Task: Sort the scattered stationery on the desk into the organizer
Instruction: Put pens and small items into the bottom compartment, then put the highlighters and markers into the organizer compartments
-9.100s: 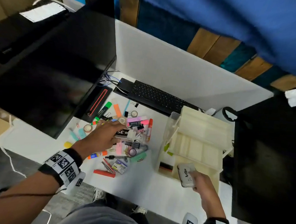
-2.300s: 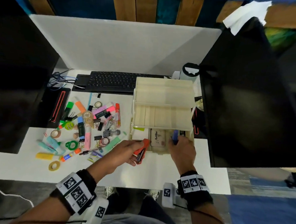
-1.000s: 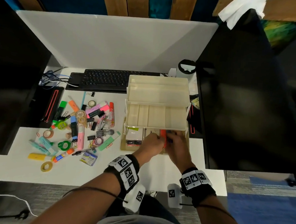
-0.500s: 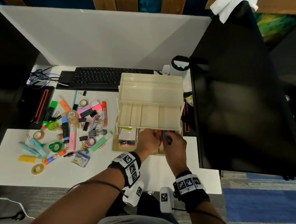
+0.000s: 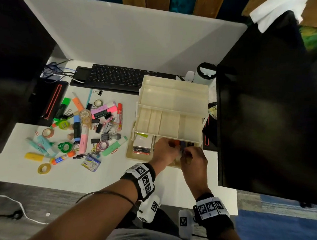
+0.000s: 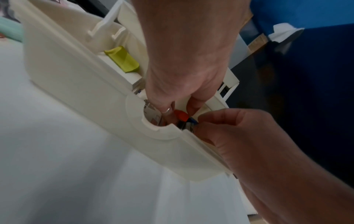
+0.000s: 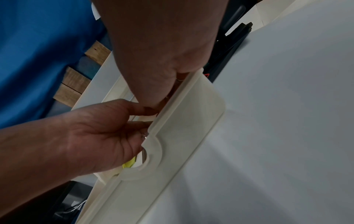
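Currently both hands sit at the lower middle of the head view, reaching into the bottom tray of the cream organizer (image 5: 173, 109), which stands on the white desk (image 5: 103, 175) right of centre.

Left hand (image 5: 164, 153): fingers bent down into the tray. In the left wrist view, its fingertips (image 6: 166, 109) pinch the top of an orange stapler (image 6: 181, 116) that stands in the tray just behind the front wall. Grip: closed on the stapler, thumb and forefinger.

Right hand (image 5: 194, 159): directly beside the left one, fingers curled towards a small blue item (image 6: 192, 120) touching the stapler's right side. Whether this grip actually has hold of the blue item cannot be told; the fingertips are hidden behind the tray wall in the right wrist view.

Organizer contents seen: a white pad (image 5: 142, 142) with a yellow-green piece (image 6: 122, 59) at its far end, left compartment of the bottom tray. Upper tiers show bare cream dividers.

Unsorted stationery (image 5: 84, 127) lies in a heap at centre left of the head view: highlighters, binder clips, tape rolls, a glue stick (image 5: 63, 158), a red marker (image 5: 119, 117). A black keyboard (image 5: 119, 77) lies behind the heap, partly behind the organizer. Dark monitors fill the left and right edges.
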Demonstrator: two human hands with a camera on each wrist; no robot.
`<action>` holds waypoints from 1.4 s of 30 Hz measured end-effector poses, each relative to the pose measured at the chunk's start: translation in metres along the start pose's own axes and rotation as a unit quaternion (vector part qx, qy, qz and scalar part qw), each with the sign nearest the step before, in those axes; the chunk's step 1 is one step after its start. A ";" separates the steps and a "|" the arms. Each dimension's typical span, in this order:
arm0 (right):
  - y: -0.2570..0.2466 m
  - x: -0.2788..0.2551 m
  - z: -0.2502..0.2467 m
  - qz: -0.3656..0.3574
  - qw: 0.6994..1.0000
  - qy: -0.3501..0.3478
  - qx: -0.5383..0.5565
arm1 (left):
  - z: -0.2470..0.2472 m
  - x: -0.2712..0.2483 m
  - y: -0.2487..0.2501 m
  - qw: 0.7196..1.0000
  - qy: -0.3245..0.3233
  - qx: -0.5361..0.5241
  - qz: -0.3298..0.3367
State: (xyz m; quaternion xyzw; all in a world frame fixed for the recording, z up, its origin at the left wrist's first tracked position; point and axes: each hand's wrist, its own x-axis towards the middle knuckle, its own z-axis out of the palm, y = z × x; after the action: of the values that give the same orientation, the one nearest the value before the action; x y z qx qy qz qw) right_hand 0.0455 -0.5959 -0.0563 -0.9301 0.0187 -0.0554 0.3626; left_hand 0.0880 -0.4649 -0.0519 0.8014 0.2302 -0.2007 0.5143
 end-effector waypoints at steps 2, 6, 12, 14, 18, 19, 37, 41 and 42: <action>-0.004 -0.004 -0.006 -0.013 1.000 0.002 -0.004 | -0.007 -0.006 0.003 1.000 -0.024 0.005 0.018; -0.038 -0.004 -0.013 -0.082 0.997 0.008 -0.006 | -0.047 -0.020 0.002 0.995 -0.068 0.042 0.068; -0.121 0.014 0.011 -0.191 0.974 -0.099 0.066 | -0.158 -0.038 -0.036 0.985 -0.073 0.021 0.152; -0.146 0.021 0.036 -0.197 0.964 -0.162 0.071 | -0.203 -0.041 -0.063 0.987 -0.028 0.019 0.155; -0.180 0.026 0.102 -0.231 0.925 -0.294 -0.060 | -0.276 -0.041 -0.128 0.993 0.051 0.027 0.102; -0.186 0.026 0.118 -0.251 0.913 -0.305 -0.103 | -0.290 -0.041 -0.142 0.993 0.064 0.040 0.092; -0.200 0.017 0.179 -0.290 0.802 -0.343 -0.394 | -0.310 0.019 -0.158 0.896 0.097 0.431 0.043; -0.213 0.014 0.167 -0.262 0.841 -0.340 -0.329 | -0.314 0.025 -0.147 0.890 0.086 0.446 0.041; -0.214 0.013 0.164 -0.243 0.864 -0.332 -0.289 | -0.315 0.026 -0.144 0.888 0.085 0.450 0.044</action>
State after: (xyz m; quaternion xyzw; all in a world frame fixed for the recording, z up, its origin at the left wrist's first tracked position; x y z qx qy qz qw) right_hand 0.0769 -0.3287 -0.0305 -0.9315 -0.3146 0.1785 0.0373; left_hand 0.0531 -0.1198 -0.0489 0.9702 0.1229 -0.1910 0.0846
